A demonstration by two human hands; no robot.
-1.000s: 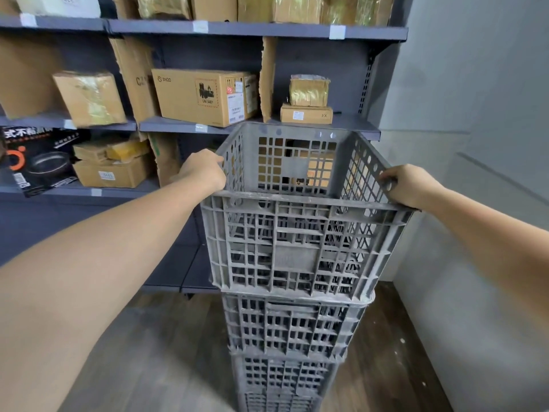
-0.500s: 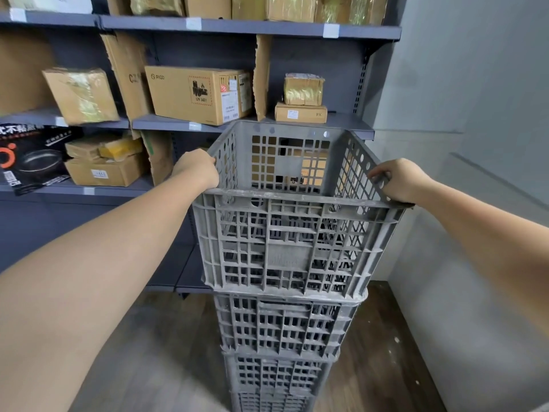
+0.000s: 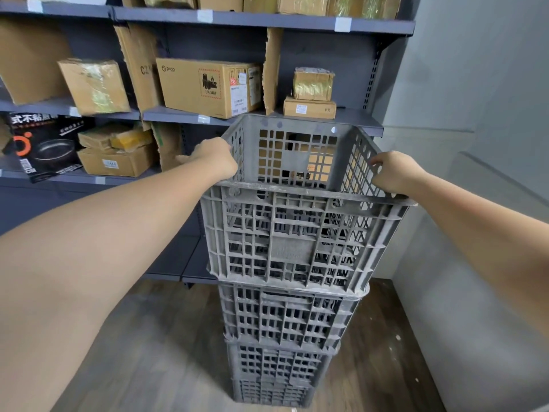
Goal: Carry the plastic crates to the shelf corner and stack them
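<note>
Left hand (image 3: 215, 157) at 10 o'clock, fingers curled over the left rim of the top grey slotted plastic crate (image 3: 292, 233). Crate sits centre frame on a stack of matching grey plastic crates (image 3: 282, 337), against the dark metal shelf (image 3: 297, 23) corner. Right hand (image 3: 395, 173) at 2 o'clock grips the right rim.

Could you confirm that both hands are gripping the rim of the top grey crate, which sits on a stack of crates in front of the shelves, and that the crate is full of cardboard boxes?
Not quite: the head view shows the top crate empty. The cardboard boxes stand on the shelves behind it. The rest holds: the left hand and right hand grip its rim, atop the stack.
</note>
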